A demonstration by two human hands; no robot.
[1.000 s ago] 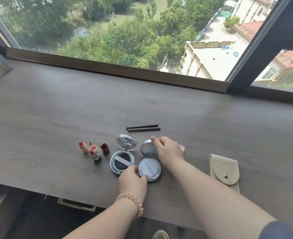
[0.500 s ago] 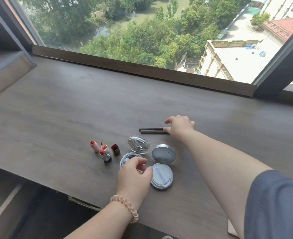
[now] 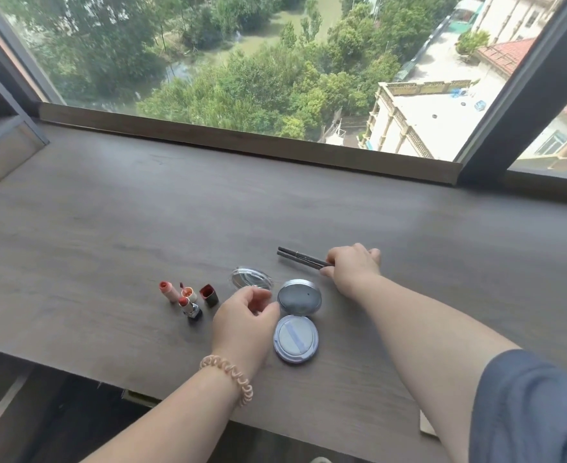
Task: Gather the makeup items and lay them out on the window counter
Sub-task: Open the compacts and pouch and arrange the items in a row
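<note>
Two thin dark makeup pencils lie side by side on the grey wooden window counter. My right hand pinches their right ends. An open round compact sits left of that hand, grey lid up and pale blue puff base toward me. A second compact's clear mirror lid stands open. My left hand curls over its base and hides it. Further left stand three uncapped lipsticks and a dark red cap.
The counter's front edge runs just below my left wrist, with a drop behind it. A raised sill and a dark window post bound the far side. A shelf unit stands at the left. A beige pouch corner peeks out bottom right.
My right hand left the grey compact lid, reached back to the two pencils and closed on their right ends, tilting them. My left hand shifted from the blue compact over the left compact's base.
</note>
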